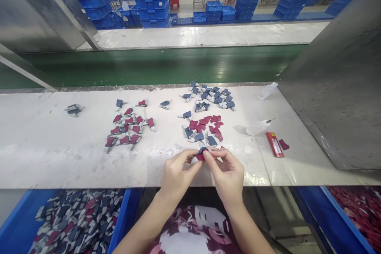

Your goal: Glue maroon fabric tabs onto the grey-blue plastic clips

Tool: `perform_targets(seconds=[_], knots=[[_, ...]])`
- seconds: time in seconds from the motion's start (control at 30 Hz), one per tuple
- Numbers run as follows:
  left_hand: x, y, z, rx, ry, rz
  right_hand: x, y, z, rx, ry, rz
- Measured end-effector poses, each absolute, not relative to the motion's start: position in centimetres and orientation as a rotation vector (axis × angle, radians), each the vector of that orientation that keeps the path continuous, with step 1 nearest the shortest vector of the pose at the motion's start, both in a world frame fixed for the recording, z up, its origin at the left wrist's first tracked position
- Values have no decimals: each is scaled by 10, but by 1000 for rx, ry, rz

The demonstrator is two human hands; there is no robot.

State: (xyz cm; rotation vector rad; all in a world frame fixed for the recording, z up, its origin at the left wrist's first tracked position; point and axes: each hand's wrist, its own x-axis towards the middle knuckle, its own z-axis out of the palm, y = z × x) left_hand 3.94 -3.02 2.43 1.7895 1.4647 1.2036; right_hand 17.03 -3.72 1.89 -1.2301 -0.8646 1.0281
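Observation:
Above the table's near edge, my left hand (176, 171) and my right hand (228, 171) pinch one small plastic part (199, 156) between them. It is dark blue and whitish with a maroon face; fingers cover some of it. My right thumb rests on the maroon side. Just beyond lie loose maroon pieces (205, 120) in a pile, with a few blue-and-white parts (212, 139) around them. Farther back is a larger cluster of blue-and-white parts (214, 94). A group of parts with maroon faces (129, 121) lies to the left.
Two translucent squeeze bottles (257, 127) lie at right, near a red packet (274, 145) and a single maroon piece (284, 144). Blue bins below hold mixed parts (79, 218) and maroon pieces (357, 206). Metal panels (342, 87) flank the table; a green belt (166, 65) runs behind.

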Motion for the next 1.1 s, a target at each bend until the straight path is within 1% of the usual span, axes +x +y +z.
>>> perform_targets(seconds=[0.33, 0.57, 0.73, 0.83, 0.93, 1.1], knots=[[40, -38, 30, 1788, 1430, 1270, 172, -45, 21, -1216, -936, 957], [48, -43, 37, 1720, 1414, 1293, 171, -50, 15, -1218, -1049, 790], [50, -43, 40, 1562, 1400, 1245, 171, -51, 9, -1210, -1141, 586], [49, -44, 45, 1488, 1288, 1183, 173, -50, 8, -1209, -1185, 503], [51, -45, 46, 1389, 1191, 1183, 176, -49, 7, -1187, -1231, 439], [59, -43, 41, 1233, 1232, 1240, 178, -50, 9, -1162, -1239, 441]])
